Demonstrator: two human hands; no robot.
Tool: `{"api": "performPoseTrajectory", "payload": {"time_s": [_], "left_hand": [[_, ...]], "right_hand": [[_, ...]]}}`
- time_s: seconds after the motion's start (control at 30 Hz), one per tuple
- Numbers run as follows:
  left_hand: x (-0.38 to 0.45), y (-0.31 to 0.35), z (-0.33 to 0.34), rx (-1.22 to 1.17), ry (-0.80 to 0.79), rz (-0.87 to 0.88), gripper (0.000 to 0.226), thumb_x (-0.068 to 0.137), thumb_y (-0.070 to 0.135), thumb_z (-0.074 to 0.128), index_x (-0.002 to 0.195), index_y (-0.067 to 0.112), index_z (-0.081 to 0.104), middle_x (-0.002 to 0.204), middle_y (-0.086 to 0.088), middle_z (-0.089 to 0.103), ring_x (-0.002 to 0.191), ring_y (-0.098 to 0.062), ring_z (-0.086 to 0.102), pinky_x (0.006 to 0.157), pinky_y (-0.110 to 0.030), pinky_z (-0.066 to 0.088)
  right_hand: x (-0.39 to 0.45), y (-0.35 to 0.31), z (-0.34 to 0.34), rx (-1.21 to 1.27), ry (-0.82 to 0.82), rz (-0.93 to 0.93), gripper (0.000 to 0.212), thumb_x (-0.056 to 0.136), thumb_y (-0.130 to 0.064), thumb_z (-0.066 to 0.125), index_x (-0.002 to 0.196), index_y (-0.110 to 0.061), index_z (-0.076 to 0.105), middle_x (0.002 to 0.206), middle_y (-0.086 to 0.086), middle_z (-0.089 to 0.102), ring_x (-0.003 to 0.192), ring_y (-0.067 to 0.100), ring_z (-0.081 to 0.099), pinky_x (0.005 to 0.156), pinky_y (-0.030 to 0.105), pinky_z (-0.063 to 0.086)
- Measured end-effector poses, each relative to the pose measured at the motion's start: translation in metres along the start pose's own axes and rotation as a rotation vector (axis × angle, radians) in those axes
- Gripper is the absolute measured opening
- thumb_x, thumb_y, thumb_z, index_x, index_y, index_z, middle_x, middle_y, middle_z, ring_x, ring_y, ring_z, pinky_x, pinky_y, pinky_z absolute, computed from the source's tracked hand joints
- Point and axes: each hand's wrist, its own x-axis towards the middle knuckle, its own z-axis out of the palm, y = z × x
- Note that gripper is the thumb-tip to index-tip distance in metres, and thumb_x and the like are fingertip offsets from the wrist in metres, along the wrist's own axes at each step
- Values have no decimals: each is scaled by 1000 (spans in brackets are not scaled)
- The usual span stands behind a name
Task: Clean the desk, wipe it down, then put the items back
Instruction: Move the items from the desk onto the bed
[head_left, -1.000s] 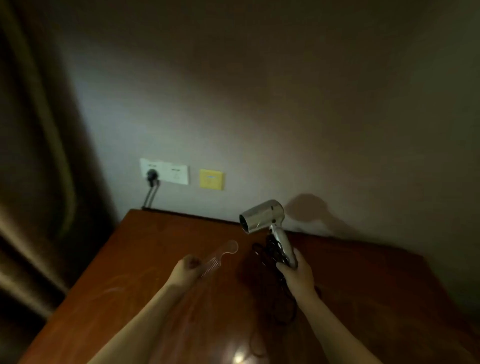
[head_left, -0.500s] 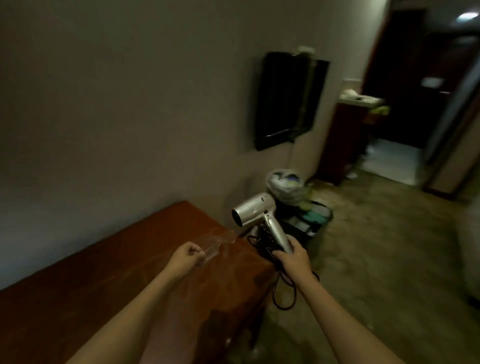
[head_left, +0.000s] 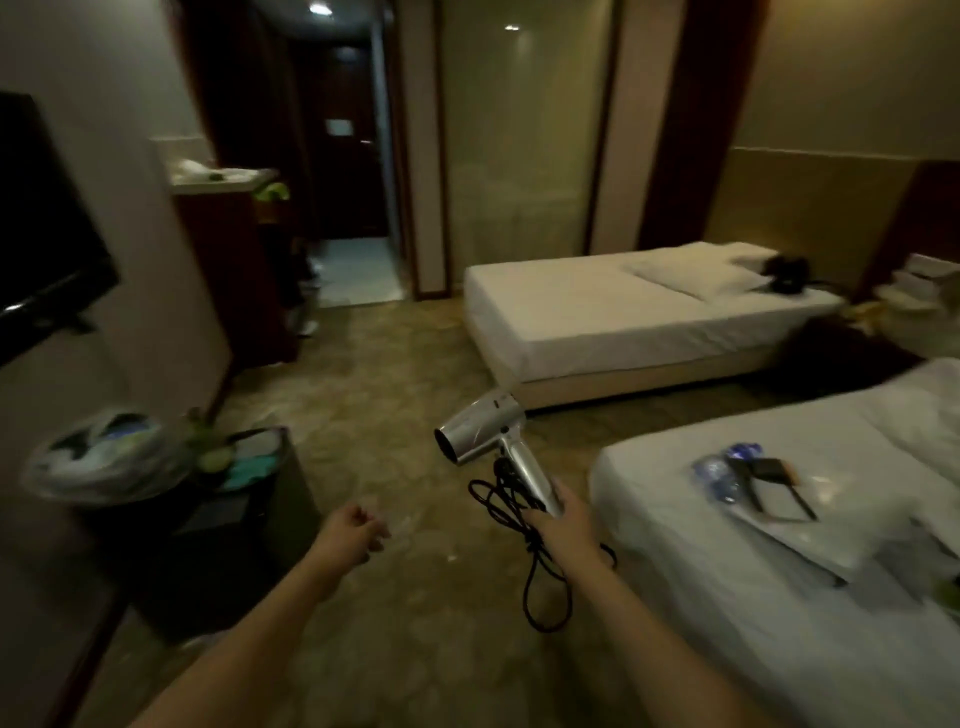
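Note:
My right hand grips the handle of a silver hair dryer, whose nozzle points left. Its black cord hangs in loops under that hand, above the floor. My left hand is out in front with the fingers curled into a fist. The clear comb it held a moment ago is lost in the blur, with only a faint streak to the right of the knuckles. The desk is out of view.
A near bed at right carries a water bottle, a dark frame and papers. A second bed stands farther back. At left are a bagged bin, a dark cabinet and a wall TV. Open carpet lies between.
The view has swung right from the desk and wall to the room with the beds. Both hands kept their grip and travelled along; the dryer now hangs over the carpet.

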Motion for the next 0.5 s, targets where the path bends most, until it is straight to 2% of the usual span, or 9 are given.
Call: {"api": "performPoseTrajectory", "payload": {"time_s": [0.13,0.23,0.3,0.37,0.4,0.5], "left_hand": [[79,61,81,35,-193,81,20,93,3,52,74,9,49,74,-8,55,61,-15,45,54,-23,34],[141,111,140,83,-272,140,20,93,2,51,74,9,49,74,-7,57,60,-15,48,53,-23,34],[177,144,179,136,-356,196,20,93,3,50,74,8,49,74,-6,58,60,-15,49,53,-23,36],[204,173,215,203,-429,223,21,94,5,49,74,9,50,74,-5,58,61,-14,49,53,-23,37],[212,183,233,236,-461,224,21,95,6,49,74,10,50,73,-5,57,62,-14,50,54,-23,37],[233,202,294,308,-557,256,20,93,6,51,74,6,54,72,-8,55,62,-16,50,53,-23,37]], "right_hand": [[55,16,-67,-26,185,25,50,87,-7,62,133,-19,45,95,-2,55,75,10,57,63,25,53],[98,21,-113,-41,316,77,41,84,-9,63,122,-20,52,90,1,59,76,14,59,70,33,53],[124,24,-141,-26,416,133,36,83,-10,65,113,-24,53,88,1,59,77,16,59,72,33,50],[143,34,-165,8,503,182,39,82,-11,67,115,-25,52,95,4,61,83,21,60,74,32,50],[149,41,-177,31,546,201,43,81,-9,68,120,-21,53,98,7,61,86,23,61,76,35,52],[165,64,-221,76,669,267,46,80,-4,68,124,-12,54,99,11,62,82,25,61,72,36,53]]}}
